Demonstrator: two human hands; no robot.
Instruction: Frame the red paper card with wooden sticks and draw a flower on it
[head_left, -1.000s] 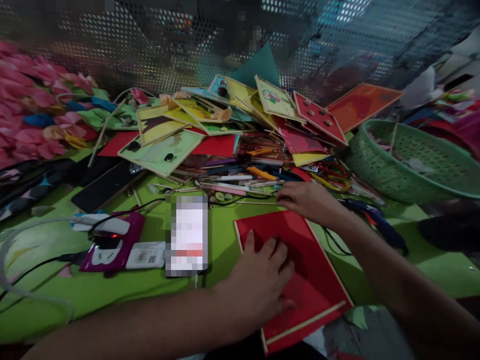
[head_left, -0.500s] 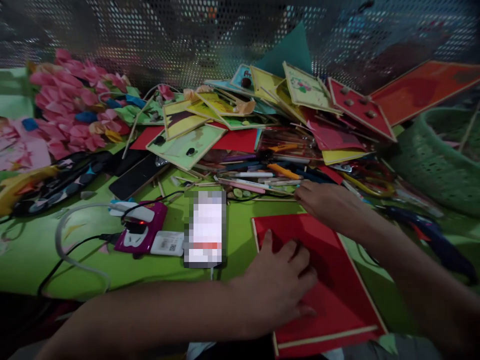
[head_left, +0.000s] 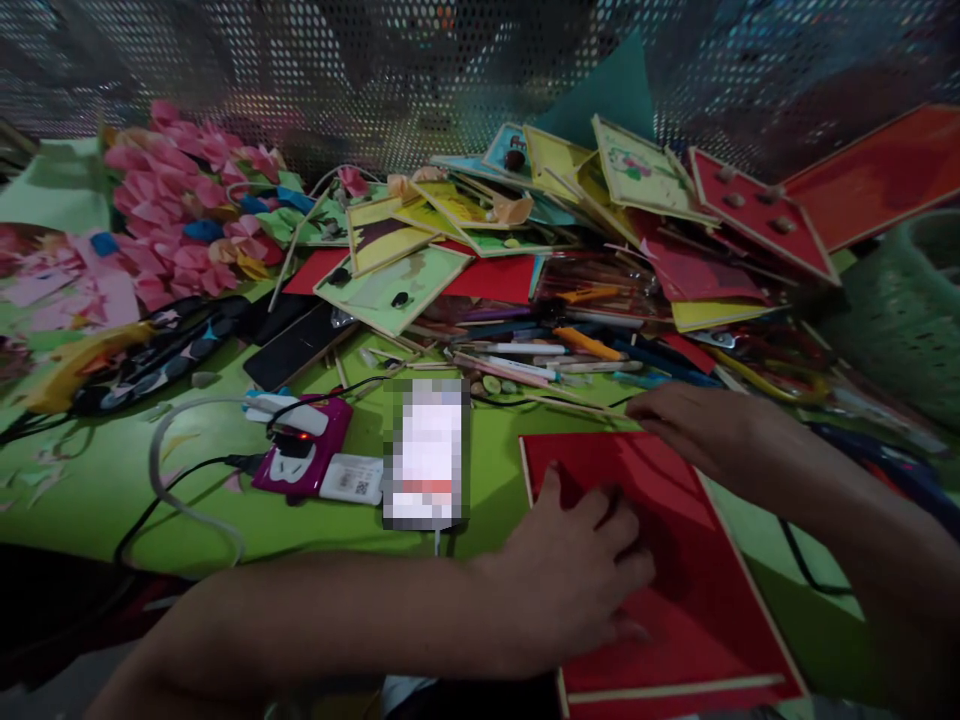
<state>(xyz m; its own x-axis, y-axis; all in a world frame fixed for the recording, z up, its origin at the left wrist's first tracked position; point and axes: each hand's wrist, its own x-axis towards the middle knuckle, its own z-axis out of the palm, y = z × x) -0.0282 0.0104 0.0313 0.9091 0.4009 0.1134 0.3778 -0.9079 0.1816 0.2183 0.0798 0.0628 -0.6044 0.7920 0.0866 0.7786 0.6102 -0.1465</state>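
Observation:
A red card (head_left: 697, 560) lies before me on the green table, with pale thin sticks along its left, right and near edges. My left hand (head_left: 577, 570) rests on its left part, fingers spread and holding nothing. Beyond the card's far right corner is my right hand (head_left: 694, 425), its fingers pressed together. A thin wooden stick (head_left: 574, 405) runs from its fingertips to the left; the exact grip is partly hidden. Behind that hand lie several pens and markers (head_left: 525, 349).
A phone with a blurred screen (head_left: 431, 455) is cabled beside a purple power strip (head_left: 304, 450). Framed cards (head_left: 394, 290) are heaped at the back. Pink paper flowers (head_left: 172, 190) lie left, a green basket (head_left: 885, 330) right. Scissors (head_left: 772, 370) lie before the basket.
The whole view has shifted, so things appear farther right. My right hand has moved slightly toward me, and the stick by its fingertips shows more clearly. My left hand stays on the card.

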